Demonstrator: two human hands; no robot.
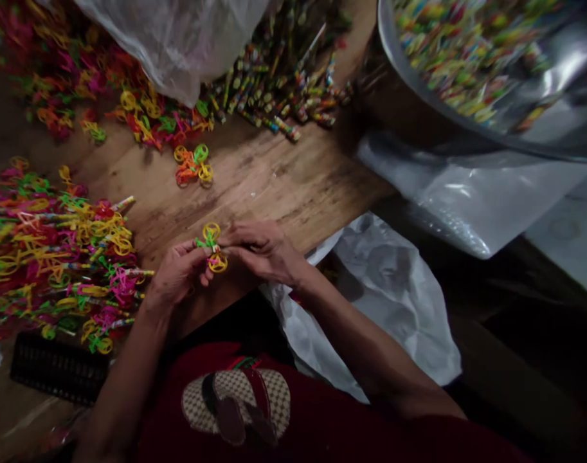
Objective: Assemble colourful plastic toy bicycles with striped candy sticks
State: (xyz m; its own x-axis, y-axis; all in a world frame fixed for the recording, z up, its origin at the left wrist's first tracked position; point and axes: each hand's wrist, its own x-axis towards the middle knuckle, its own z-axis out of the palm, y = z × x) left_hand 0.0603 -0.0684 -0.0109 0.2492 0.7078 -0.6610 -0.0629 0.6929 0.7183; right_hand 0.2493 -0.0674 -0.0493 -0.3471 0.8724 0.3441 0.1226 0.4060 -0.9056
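Near the table's front edge, my left hand [177, 273] pinches a small plastic toy bicycle [218, 262] with yellow wheels and green and pink parts. My right hand [267, 251] is closed at the toy's right side, thumb and fingertips pressed together against it. A tiny pale piece shows at the toy's middle; what exactly the right fingertips grip is hidden. Just beyond the hands, a small cluster of orange, green and yellow toy bicycles [194, 166] lies on the wooden table [269, 186]. Left of my left hand is a pile of toy bicycles with printed sticks [62, 257].
More colourful toy parts [143, 122] and printed tubes [269, 90] are heaped at the back, partly under a clear plastic bag [177, 45]. A metal basin [394, 83] of wrapped pieces stands right. A white sack [394, 276] and a black basket [56, 370] are nearby.
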